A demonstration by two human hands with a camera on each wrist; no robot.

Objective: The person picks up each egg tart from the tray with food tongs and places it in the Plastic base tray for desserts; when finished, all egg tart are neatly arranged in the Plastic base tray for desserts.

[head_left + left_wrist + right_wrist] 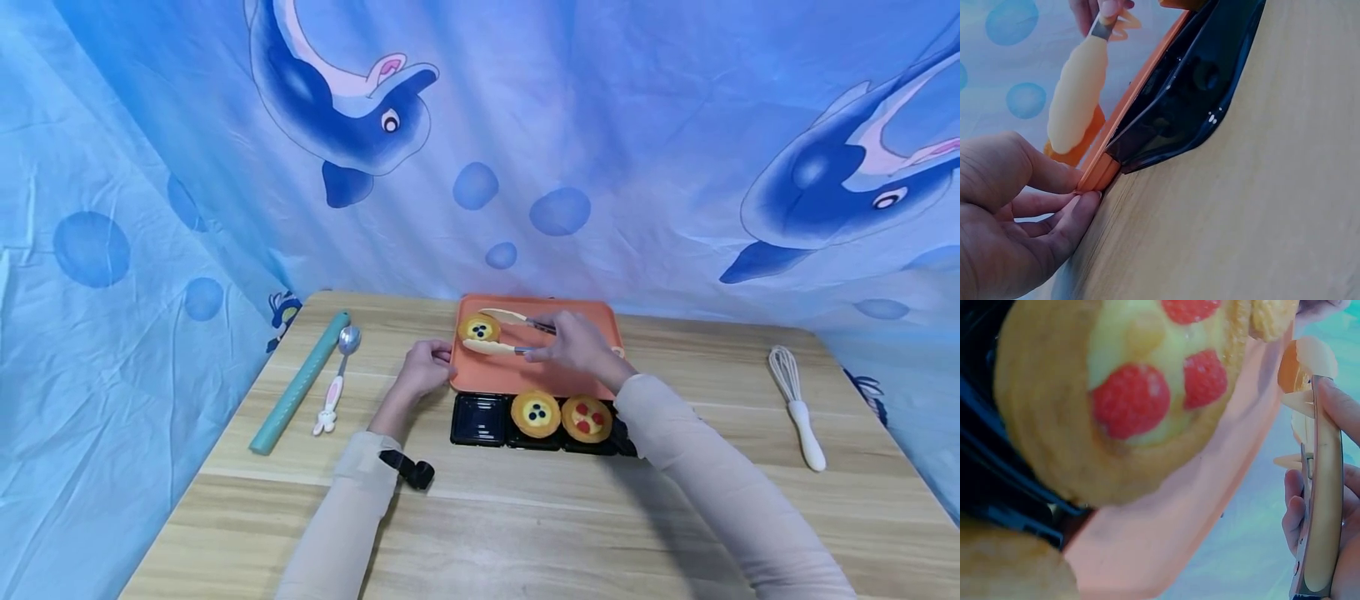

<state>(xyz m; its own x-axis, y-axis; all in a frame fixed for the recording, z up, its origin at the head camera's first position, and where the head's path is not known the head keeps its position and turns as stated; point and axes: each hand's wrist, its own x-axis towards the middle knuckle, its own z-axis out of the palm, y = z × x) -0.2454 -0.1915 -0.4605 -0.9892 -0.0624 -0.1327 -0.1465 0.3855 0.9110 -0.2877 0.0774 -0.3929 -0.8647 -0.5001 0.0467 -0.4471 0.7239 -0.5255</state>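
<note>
My left hand (426,367) pinches the left edge of the orange tray (540,371); in the left wrist view, thumb and fingers close on its corner. My right hand (577,343) grips tongs (491,347) with cream, scalloped ends and metal arms. Those ends lie on either side of a blueberry tart (477,328) at the tray's left; whether both touch it I cannot tell. In front stands a black compartment tray (480,419). It holds another blueberry tart (536,414) and a raspberry tart (587,419), which looms large in the right wrist view. My right forearm hides its right end.
A teal rolling pin (300,383) and a spoon with a rabbit handle (330,400) lie at the left. At the far right is a white whisk (798,408). A blue dolphin-print curtain (517,125) hangs behind the wooden table (487,533).
</note>
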